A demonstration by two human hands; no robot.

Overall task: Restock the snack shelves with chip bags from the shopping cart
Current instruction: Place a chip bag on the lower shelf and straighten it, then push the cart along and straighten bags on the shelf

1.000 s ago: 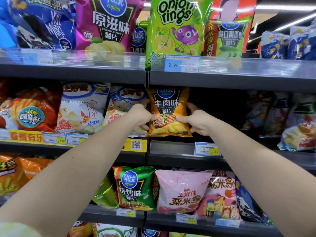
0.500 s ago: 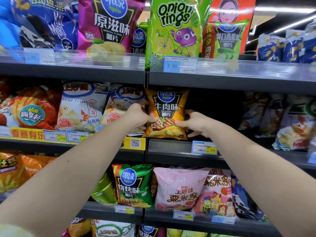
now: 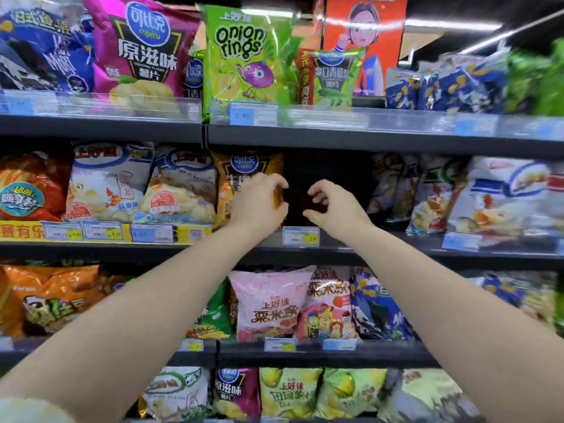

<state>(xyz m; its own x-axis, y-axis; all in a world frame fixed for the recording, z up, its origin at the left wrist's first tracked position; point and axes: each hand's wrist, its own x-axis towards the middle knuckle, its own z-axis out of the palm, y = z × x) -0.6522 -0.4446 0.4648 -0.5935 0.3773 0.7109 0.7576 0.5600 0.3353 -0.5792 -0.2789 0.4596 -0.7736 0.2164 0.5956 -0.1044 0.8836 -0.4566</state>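
On the middle shelf (image 3: 335, 244): the yellow chip bag (image 3: 244, 169) stands upright at the left of a dark gap, front outward so shoppers can read it.
Left hand (image 3: 259, 201): grip curled at the bag's right edge, seemingly steadying it; a firm pinch cannot be told.
Right hand (image 3: 331, 204): fingers loosely curled, grip released, apart from the bag.
Gap: room for more bags.

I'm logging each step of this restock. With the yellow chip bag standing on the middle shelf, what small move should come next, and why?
Probably draw both hands back toward the cart for another bag. The yellow chip bag stands upright on the middle shelf; the right hand is open and clear of it, the left hand covers its lower edge, and a dark gap beside it looks unfilled.
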